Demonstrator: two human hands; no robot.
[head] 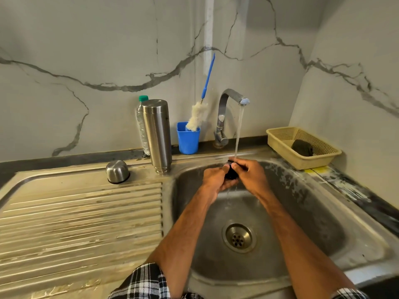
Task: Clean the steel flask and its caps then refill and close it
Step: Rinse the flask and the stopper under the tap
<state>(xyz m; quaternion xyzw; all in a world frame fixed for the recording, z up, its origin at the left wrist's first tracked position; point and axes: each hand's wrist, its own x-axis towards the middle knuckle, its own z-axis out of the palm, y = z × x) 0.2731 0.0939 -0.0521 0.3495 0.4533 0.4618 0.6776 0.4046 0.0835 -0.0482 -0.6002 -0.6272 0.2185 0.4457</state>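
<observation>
Here, a person's left hand (216, 180) and right hand (250, 173) meet over the back of the sink basin (302, 212), fingers and thumbs of both curled round a small black cap (231, 173) held directly under the stream of water (239, 130) from the tap (226, 98). The steel flask (157, 132) stands on end at the back edge of the draining board (75, 223), just beside the basin's back left corner. The domed steel cap (117, 171) sits near it to the left. A plastic bottle (141, 130) stands behind the flask. A blue cup (187, 141) along the counter's back edge holds a bottle brush (197, 116). A yellow basket (280, 143) with a dark scrubber (302, 147) occupies the back right corner.
</observation>
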